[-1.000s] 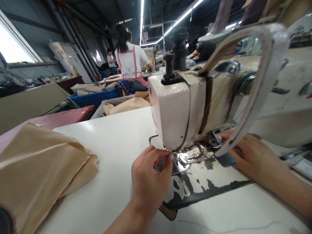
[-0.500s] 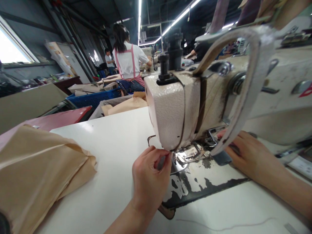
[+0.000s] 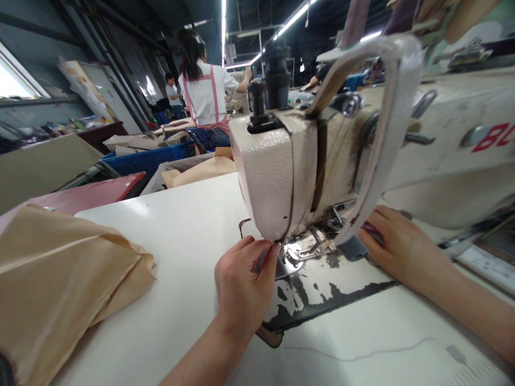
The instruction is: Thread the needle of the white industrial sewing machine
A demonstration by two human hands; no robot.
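The right hand (image 3: 402,241) has edged back from the looped guard (image 3: 396,118), and a co-worker (image 3: 205,96) beyond has raised an arm. The sewing machine (image 3: 261,177) stands on the white table (image 3: 185,241), long axis running left to right, needle end pointing left. Left hand (image 3: 243,281), wrist angled up from below: thumb and forefinger pinched beneath the head, anything between too small to tell. Right forearm reaches in from the right, fingers curled round a partly hidden purple item (image 3: 373,231).
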